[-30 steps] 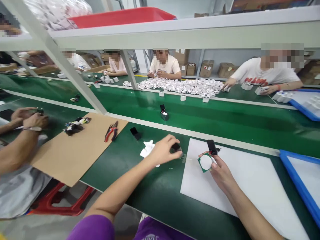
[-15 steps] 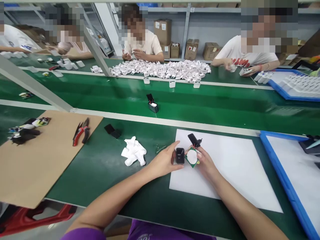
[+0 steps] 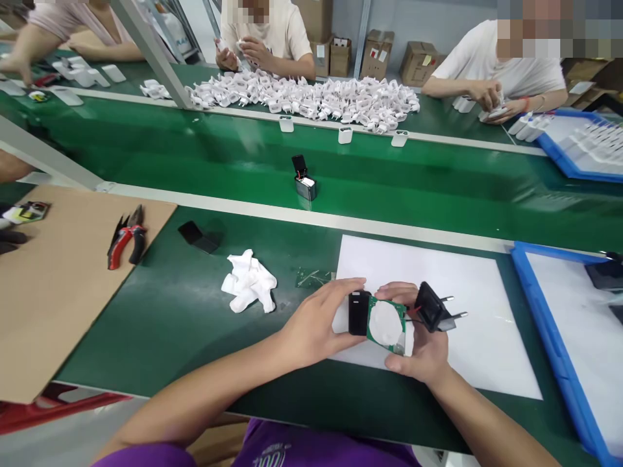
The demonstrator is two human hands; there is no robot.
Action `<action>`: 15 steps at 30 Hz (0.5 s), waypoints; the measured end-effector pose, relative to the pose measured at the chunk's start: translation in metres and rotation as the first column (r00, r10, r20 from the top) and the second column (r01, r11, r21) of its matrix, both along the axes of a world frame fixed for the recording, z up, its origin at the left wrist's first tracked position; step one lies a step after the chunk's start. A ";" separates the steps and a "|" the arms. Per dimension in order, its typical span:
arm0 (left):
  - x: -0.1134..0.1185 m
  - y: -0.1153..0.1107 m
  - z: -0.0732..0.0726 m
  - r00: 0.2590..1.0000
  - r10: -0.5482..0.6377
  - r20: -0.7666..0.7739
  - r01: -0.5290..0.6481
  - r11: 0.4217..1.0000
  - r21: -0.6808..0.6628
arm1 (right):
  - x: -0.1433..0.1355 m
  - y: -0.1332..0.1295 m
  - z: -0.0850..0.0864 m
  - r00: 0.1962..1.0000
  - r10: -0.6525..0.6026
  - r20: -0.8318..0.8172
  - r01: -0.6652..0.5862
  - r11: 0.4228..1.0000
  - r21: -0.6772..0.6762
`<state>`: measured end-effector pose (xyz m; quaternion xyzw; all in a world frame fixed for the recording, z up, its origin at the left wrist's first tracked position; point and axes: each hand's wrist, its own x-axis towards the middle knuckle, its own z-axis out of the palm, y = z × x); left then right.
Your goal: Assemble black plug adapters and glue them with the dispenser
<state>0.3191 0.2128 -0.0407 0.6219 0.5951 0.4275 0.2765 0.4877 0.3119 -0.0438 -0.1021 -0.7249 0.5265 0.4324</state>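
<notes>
My left hand (image 3: 316, 324) grips a small black housing (image 3: 359, 313) between thumb and fingers. Against the housing's right side is a green circuit board (image 3: 372, 338) with a round white pad (image 3: 387, 322), held in my right hand (image 3: 428, 353). A black plug cap (image 3: 431, 308) with two metal pins hangs at the board's right by short wires, resting by my right fingers. Both hands are over the left part of a white sheet (image 3: 467, 305). A crumpled white cloth (image 3: 249, 281) and an angled black piece (image 3: 198, 237) lie to the left.
Red-handled pliers (image 3: 127, 239) lie on brown cardboard (image 3: 78, 279) at the left. A blue-rimmed tray (image 3: 545, 324) stands at the right. Beyond, an open black unit (image 3: 305, 185) sits on the green belt (image 3: 219, 175). Several people work behind a heap of white plugs (image 3: 311, 97).
The board has turned and now meets the black housing, where a gap was before. The plug cap has swung to the right, pins outward. The camera view has shifted downward.
</notes>
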 end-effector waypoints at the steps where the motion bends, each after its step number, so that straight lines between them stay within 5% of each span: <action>1: 0.001 -0.001 0.000 1.000 -0.004 -0.013 0.004 1.000 0.007 | 0.000 -0.002 0.000 1.000 -0.001 0.004 0.001 1.000 0.015; 15: 0.002 -0.003 0.004 0.976 -0.077 -0.203 0.079 0.997 0.004 | 0.001 -0.005 -0.005 0.999 0.040 0.027 -0.042 0.997 0.058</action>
